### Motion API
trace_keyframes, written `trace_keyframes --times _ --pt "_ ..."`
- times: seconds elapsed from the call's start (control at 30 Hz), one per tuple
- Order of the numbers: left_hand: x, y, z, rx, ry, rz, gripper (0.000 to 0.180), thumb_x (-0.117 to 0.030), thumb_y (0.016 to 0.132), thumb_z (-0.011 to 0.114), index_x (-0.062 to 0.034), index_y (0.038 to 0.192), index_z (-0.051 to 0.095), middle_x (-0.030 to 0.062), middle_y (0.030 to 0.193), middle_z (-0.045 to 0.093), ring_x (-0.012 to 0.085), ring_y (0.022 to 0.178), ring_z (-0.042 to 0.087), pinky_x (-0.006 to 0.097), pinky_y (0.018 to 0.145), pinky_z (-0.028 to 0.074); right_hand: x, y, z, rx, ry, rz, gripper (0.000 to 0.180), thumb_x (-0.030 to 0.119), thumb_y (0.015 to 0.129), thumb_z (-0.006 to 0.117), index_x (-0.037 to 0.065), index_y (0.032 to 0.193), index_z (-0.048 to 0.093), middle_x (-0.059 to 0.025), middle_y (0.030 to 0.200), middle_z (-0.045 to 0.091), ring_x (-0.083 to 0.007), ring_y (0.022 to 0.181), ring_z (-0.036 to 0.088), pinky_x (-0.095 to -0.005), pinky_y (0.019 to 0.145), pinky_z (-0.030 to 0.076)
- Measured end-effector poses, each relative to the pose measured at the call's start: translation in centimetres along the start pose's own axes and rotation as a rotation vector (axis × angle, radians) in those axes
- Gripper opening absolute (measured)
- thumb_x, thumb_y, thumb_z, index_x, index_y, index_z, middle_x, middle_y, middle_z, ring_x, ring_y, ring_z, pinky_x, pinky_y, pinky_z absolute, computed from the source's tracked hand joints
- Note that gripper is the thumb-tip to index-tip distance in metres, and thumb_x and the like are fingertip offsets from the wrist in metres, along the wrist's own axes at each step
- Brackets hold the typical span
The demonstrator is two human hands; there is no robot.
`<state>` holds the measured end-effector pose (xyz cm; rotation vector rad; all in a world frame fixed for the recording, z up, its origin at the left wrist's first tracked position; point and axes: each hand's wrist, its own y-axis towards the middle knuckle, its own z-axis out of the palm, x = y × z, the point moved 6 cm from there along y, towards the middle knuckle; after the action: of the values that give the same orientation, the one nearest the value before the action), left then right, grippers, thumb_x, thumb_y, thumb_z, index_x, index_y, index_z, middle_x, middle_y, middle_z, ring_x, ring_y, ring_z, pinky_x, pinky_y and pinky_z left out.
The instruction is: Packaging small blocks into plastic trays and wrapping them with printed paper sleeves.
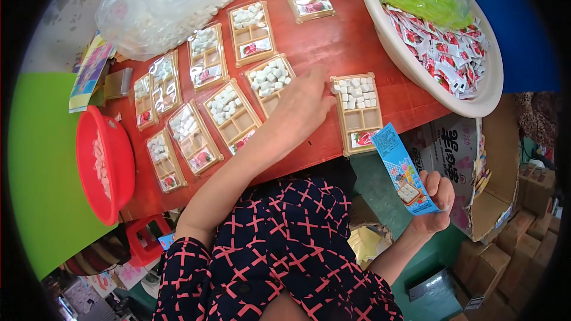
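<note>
My left hand (300, 110) reaches over the red table, its thumb and fingers slightly apart at the left edge of a tan compartment tray (363, 120). I see nothing held in it. Small white marshmallow-like cubes (358, 94) fill that tray's upper part, with a strawberry-print sachet (361, 138) in a lower compartment. Off the table's front edge, my right hand (435, 199) grips the lower end of a printed blue card (404, 172). Another tray (272, 83) of white cubes lies beside my left hand, partly covered by it.
Several similar trays (229, 110) lie to the left, some under clear covers. A large plastic bag (172, 6) of white pieces sits behind them. A red basin (125, 166) with pink pieces stands left; a white tub (491, 59) of sachets stands right, above a cardboard box (499, 160).
</note>
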<state>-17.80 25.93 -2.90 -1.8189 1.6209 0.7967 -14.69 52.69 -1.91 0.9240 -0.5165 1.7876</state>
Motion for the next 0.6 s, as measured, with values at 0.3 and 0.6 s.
trace_keyframes --times 0.3,0.6 --pt "1.3 1.9 1.7 -0.055 -0.090 -0.076 0.045 -0.001 0.076 0.061 0.0028 0.116 0.042 0.0133 0.082 0.057 0.0207 0.073 0.059 0.030 0.063 0.049 -3.5 1.2 -2.6 0.054 0.435 0.057 0.044 0.026 0.062 0.082 0.019 0.064 0.038 0.0037 0.081 0.045 -0.0167 0.085 0.046 -0.0376 0.089 0.036" --pt "1.1 2.6 2.0 -0.066 -0.249 -0.235 0.050 -0.004 0.074 0.065 0.0044 0.117 0.042 0.0094 0.087 0.054 0.0129 0.070 0.055 0.026 0.064 0.047 -6.1 4.2 -2.9 0.121 0.666 0.114 0.044 0.022 0.060 0.082 0.016 0.064 0.038 0.0027 0.083 0.046 -0.0198 0.095 0.050 -0.0444 0.095 0.036"
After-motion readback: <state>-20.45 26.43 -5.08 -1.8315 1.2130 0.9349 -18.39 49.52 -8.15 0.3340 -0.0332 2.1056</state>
